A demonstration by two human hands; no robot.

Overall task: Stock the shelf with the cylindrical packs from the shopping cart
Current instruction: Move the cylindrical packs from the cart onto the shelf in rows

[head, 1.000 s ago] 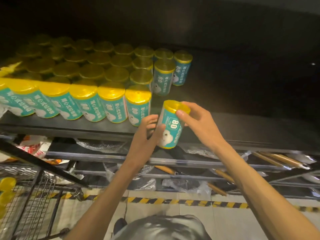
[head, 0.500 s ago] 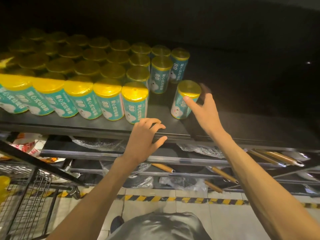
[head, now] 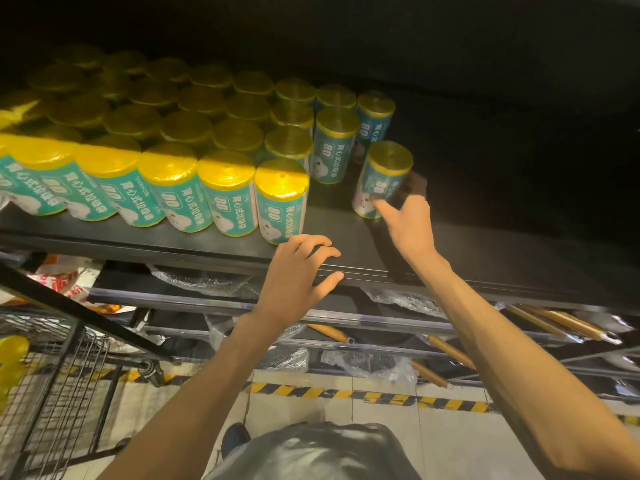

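**On the black shelf: one pack standing apart from the block**

On the black shelf (head: 346, 233), to the right of the packed block, stands a single cylindrical pack (head: 381, 181) — teal wrapper, yellow cap, a white cartoon figure near its base and a large "80" printed on its side. It leans slightly and is separate from the others, with bare shelf between it and the front row.

The right hand (head: 412, 223) reaches up to this pack, thumb touching its lower wrapper, fingers extended behind and beside it; whether they curl round it cannot be told. The left hand (head: 294, 271) holds nothing, its fingers loosely curled over the shelf's front edge.

The block of packs (head: 194, 140) fills the shelf to the left of the single pack. Its front row shows six brightly lit caps before the picture's edge cuts it off; behind run several dimmer rows — too dark to count surely.

Below the shelf lie plastic-wrapped goods with wooden handles (head: 554, 322). Lower left of the shelf stands the wire shopping cart (head: 62, 375), with yellow caps (head: 12, 348) showing at its edge. A yellow-and-black striped tape (head: 346, 393) crosses the floor beneath.
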